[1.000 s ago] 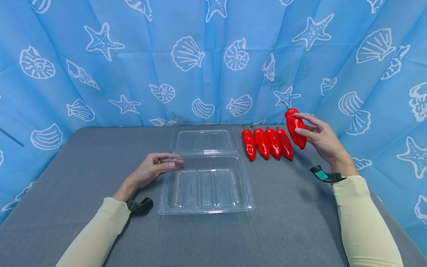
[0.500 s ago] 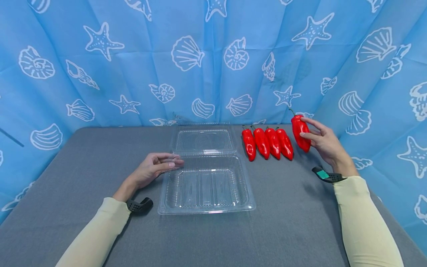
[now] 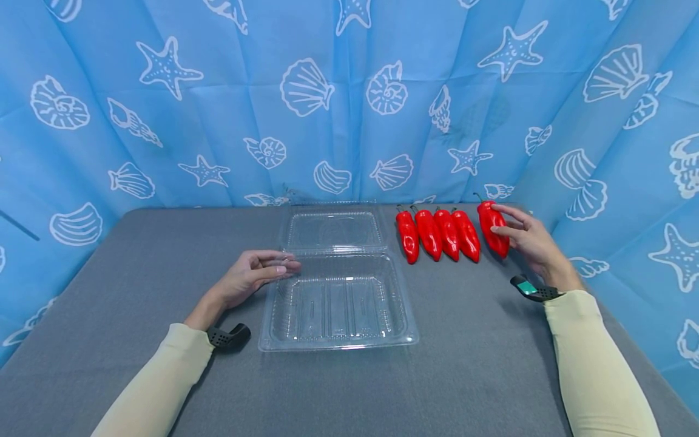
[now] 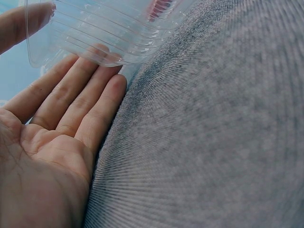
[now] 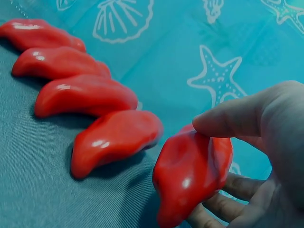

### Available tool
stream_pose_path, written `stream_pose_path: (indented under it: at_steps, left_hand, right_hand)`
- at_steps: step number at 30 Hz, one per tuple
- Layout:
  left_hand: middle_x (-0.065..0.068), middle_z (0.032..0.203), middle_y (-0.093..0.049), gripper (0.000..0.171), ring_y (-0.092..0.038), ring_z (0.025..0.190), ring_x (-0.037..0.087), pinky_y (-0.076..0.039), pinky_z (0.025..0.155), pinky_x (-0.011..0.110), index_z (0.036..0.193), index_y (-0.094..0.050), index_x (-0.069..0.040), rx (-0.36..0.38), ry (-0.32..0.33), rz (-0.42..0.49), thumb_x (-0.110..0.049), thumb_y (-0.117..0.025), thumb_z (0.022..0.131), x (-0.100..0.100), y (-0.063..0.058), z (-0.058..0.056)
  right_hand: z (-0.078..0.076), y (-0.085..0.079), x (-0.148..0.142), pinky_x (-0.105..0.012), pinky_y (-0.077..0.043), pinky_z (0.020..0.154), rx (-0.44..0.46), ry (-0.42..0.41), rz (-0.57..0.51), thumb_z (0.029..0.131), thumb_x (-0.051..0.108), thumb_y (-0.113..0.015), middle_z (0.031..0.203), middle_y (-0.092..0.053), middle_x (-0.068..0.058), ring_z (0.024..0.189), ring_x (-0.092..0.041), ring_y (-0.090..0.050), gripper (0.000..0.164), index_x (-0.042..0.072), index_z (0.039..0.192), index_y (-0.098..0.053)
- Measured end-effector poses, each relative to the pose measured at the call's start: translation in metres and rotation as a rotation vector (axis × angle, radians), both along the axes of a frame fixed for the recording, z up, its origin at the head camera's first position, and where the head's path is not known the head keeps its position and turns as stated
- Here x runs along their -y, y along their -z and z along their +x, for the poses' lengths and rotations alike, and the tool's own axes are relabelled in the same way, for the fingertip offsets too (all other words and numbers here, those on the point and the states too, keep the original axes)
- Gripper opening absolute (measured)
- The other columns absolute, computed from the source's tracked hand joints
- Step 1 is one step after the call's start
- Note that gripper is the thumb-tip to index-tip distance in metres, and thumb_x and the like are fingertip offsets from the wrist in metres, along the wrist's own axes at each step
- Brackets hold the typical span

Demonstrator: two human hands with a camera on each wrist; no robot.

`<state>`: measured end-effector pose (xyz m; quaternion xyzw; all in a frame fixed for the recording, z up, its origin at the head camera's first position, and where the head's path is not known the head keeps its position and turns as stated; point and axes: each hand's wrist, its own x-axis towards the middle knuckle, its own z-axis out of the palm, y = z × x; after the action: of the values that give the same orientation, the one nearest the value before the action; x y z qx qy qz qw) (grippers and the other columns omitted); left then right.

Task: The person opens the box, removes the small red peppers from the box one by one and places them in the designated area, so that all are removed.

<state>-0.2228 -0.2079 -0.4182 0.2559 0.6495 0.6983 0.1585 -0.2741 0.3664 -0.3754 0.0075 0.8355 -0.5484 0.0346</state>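
Note:
In the head view my right hand (image 3: pixel 532 240) holds a red pepper (image 3: pixel 493 230) between thumb and fingers, its green stem pointing up and away. Whether its lower tip touches the cloth I cannot tell. Just left of it, several more red peppers (image 3: pixel 428 235) lie side by side in a row. A clear plastic clamshell container (image 3: pixel 338 347) stands in the middle with its lid (image 3: pixel 334 230) folded back. My left hand (image 3: pixel 248 276) pinches its left rim near the hinge. In the left wrist view the extended fingers (image 4: pixel 80 95) lie under the container's edge.
Grey cloth (image 3: pixel 437 376) covers the table. Behind and at the right, a blue curtain (image 3: pixel 349 145) printed with white shells and starfish hangs close to the table's far edge.
My right hand has brought the pepper down and slightly right, lower beside the row. The left hand and the container stay where they were.

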Motion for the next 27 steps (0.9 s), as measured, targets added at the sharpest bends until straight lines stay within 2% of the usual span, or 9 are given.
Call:
stream_pose_path:
  at_steps: [6, 10, 14, 20, 27]
  left_hand:
    - [0.015, 0.123, -0.070, 0.052, -0.066, 0.117, 0.021, -0.050, 0.104, 0.035, 0.137, -0.042, 0.023, 0.004, 0.001, 0.009, -0.002, -0.063, 0.096, -0.0001, 0.0009, -0.0005]
    - [0.016, 0.123, -0.070, 0.051, -0.066, 0.118, 0.021, -0.050, 0.104, 0.035, 0.136, -0.043, 0.023, -0.003, 0.007, 0.017, -0.001, -0.062, 0.096, 0.0003, 0.0017, -0.0010]
    - [0.016, 0.123, -0.070, 0.051, -0.066, 0.118, 0.021, -0.050, 0.104, 0.034, 0.136, -0.043, 0.023, 0.001, 0.008, 0.014, -0.001, -0.062, 0.097, 0.0002, 0.0014, -0.0012]
    - [0.016, 0.123, -0.070, 0.051, -0.066, 0.118, 0.021, -0.050, 0.104, 0.034, 0.137, -0.042, 0.023, 0.010, 0.004, 0.009, -0.001, -0.062, 0.097, 0.0001, 0.0006, -0.0012]
    - [0.016, 0.124, -0.070, 0.051, -0.066, 0.118, 0.020, -0.050, 0.103, 0.032, 0.137, -0.042, 0.024, 0.010, -0.001, 0.003, 0.000, -0.061, 0.097, -0.0001, 0.0003, -0.0007]
  right_hand:
    - [-0.0011, 0.0058, -0.0026, -0.020, -0.049, 0.081, 0.029, -0.011, 0.082, 0.102, 0.037, -0.059, 0.158, -0.022, -0.021, 0.120, -0.021, -0.037, 0.069, 0.017, 0.161, -0.029]
    - [-0.0018, 0.0083, -0.0020, -0.021, -0.048, 0.081, 0.033, -0.036, 0.106, 0.103, 0.034, -0.058, 0.159, -0.021, -0.024, 0.130, -0.035, -0.034, 0.068, 0.014, 0.161, -0.028]
    - [-0.0018, 0.0096, 0.0010, -0.015, -0.049, 0.081, 0.042, -0.058, 0.092, 0.104, 0.030, -0.058, 0.163, -0.015, -0.026, 0.143, -0.047, -0.023, 0.068, 0.012, 0.161, -0.026]
    - [-0.0009, 0.0092, 0.0050, -0.012, -0.048, 0.078, 0.039, -0.062, 0.108, 0.104, 0.029, -0.057, 0.163, -0.017, -0.027, 0.144, -0.049, -0.022, 0.068, 0.010, 0.161, -0.026]
    - [-0.0011, 0.0088, 0.0066, -0.024, -0.047, 0.089, 0.049, -0.055, 0.118, 0.104, 0.033, -0.057, 0.164, -0.017, -0.027, 0.145, -0.049, -0.023, 0.069, 0.011, 0.161, -0.025]
